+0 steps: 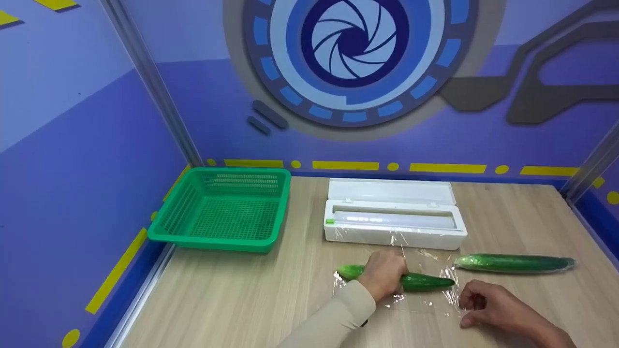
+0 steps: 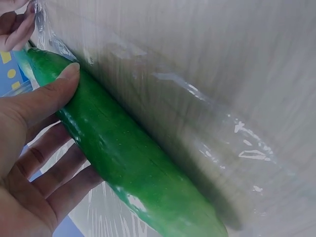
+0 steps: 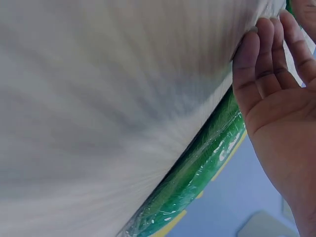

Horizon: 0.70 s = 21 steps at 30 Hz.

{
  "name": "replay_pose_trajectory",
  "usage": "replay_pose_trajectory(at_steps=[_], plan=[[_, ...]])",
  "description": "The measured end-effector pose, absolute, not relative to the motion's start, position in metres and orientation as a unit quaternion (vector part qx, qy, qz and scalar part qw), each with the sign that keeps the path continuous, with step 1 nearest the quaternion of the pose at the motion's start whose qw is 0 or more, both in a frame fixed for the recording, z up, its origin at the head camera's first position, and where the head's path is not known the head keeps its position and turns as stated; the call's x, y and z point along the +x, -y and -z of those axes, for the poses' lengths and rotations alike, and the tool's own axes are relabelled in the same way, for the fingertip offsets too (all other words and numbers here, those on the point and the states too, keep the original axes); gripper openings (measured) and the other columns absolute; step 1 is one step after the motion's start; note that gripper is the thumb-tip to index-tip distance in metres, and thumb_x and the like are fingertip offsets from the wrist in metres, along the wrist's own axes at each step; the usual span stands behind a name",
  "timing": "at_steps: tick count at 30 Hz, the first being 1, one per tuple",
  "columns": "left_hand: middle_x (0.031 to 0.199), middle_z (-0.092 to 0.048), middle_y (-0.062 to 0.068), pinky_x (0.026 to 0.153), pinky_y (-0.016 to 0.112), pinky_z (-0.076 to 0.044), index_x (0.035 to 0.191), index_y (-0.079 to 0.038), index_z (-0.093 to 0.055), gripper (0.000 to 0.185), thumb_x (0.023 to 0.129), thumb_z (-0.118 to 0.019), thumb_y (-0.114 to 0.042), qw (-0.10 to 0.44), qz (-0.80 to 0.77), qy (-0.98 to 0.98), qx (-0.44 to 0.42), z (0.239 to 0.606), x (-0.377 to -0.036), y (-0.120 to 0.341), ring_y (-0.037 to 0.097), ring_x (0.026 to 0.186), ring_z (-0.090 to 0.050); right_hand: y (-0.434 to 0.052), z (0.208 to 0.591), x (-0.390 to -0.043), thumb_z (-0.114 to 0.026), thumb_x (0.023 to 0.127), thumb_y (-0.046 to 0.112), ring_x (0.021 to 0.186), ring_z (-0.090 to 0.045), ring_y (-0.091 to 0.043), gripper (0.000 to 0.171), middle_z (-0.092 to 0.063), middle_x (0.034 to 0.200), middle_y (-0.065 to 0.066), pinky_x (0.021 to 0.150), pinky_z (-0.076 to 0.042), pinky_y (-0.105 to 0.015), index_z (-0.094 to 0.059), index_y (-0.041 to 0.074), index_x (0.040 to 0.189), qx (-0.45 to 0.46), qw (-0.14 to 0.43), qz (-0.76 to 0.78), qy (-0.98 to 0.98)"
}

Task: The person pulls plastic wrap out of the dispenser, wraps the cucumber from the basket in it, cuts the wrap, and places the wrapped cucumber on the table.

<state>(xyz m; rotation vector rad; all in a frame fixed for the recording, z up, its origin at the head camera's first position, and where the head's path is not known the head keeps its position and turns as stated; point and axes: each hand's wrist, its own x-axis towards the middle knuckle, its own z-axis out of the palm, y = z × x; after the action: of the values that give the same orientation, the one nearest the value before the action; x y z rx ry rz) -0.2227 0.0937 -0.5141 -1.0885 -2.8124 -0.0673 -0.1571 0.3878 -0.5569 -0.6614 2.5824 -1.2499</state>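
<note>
A green cucumber [image 1: 425, 282] lies across a sheet of clear plastic wrap [image 1: 420, 302] on the table. My left hand [image 1: 384, 273] grips it around the middle; in the left wrist view the thumb rests on top of the cucumber [image 2: 133, 153] and the fingers lie along its other side. Just beyond the cucumber's darker tip is my right hand [image 1: 493, 307], fingers bent, thumb and forefinger apart, beside the wrap's crinkled right edge. In the right wrist view, the right hand's fingertips [image 3: 264, 24] come close to that film.
A second cucumber [image 1: 517, 263], covered in film, lies behind the right hand. Behind the wrap sits a white wrap box [image 1: 396, 237], lid raised, with a film roll [image 1: 391, 219] inside. A green basket [image 1: 213, 241] stands at the left, near the wall [image 1: 87, 179].
</note>
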Motion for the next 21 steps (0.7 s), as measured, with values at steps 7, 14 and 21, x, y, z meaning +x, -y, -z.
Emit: replay_pose_trajectory(at_steps=[7, 14, 21], plan=[[0.073, -0.067, -0.015, 0.059, 0.023, -0.046, 0.082, -0.034, -0.085, 0.024, 0.065, -0.103, -0.034, 0.078, 0.033, 0.928, -0.363, 0.5173, -0.2215, -0.0914, 0.004, 0.063, -0.054, -0.3885, 0.5592, -0.1606, -0.091, 0.085, 0.020, 0.077, -0.056, -0.004, 0.025, -0.063, 0.088, 0.009, 0.061, -0.046, -0.025, -0.068, 0.018, 0.095, -0.256, 0.104, 0.411, -0.869], [0.077, -0.069, -0.017, 0.062, 0.021, -0.045, 0.089, -0.035, -0.086, 0.028, 0.066, -0.102, -0.032, 0.067, 0.040, 0.928, -0.364, 0.5204, -0.2213, -0.0895, 0.002, 0.065, -0.054, -0.3885, 0.5642, -0.1581, -0.086, 0.089, 0.010, 0.079, -0.057, 0.001, 0.016, -0.066, 0.088, 0.012, 0.062, -0.049, -0.023, -0.073, 0.020, 0.093, -0.291, 0.079, 0.419, -0.857], [0.076, -0.063, -0.015, 0.060, 0.021, -0.044, 0.085, -0.033, -0.086, 0.024, 0.067, -0.101, -0.028, 0.085, 0.044, 0.924, -0.371, 0.5205, -0.2225, -0.0869, 0.002, 0.066, -0.052, -0.3879, 0.5636, -0.1580, -0.084, 0.088, 0.002, 0.079, -0.056, 0.003, 0.021, -0.065, 0.086, 0.013, 0.061, -0.049, -0.023, -0.073, 0.020, 0.090, -0.301, 0.054, 0.422, -0.854]])
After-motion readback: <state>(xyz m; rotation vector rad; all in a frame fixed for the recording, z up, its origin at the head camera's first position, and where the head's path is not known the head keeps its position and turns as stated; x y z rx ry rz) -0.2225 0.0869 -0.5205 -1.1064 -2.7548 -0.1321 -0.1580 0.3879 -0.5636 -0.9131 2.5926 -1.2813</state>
